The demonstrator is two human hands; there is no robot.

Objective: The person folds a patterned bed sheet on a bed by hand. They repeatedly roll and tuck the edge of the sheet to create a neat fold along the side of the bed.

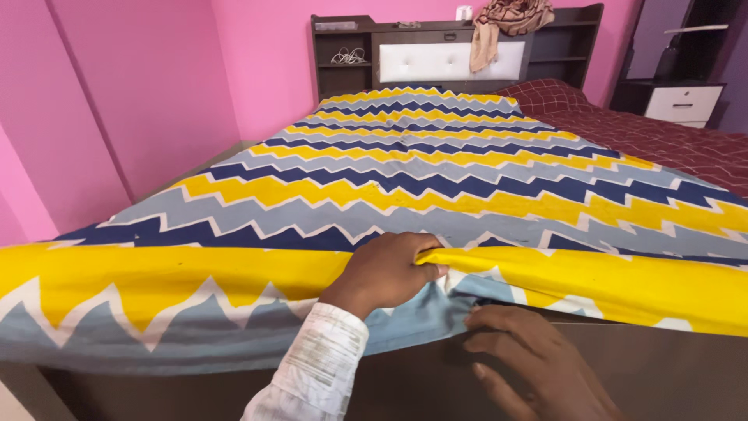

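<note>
The left hand's (389, 269) grip is clamped on the zigzag bedsheet's (405, 168) near edge on the bed, wrist bent down, while the right hand (538, 366) apparently pinches the hanging hem just below.

Left hand (387, 269) curls into a closed pinch, knuckles up — right hand (538, 362) lies below it, fingers spread loosely.

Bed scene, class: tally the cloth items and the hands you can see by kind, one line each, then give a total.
Zigzag bedsheet: 1
Maroon checked bedcover: 1
Brown cloth draped on the headboard: 1
Hands: 2, left hand and right hand
Total: 5
</note>
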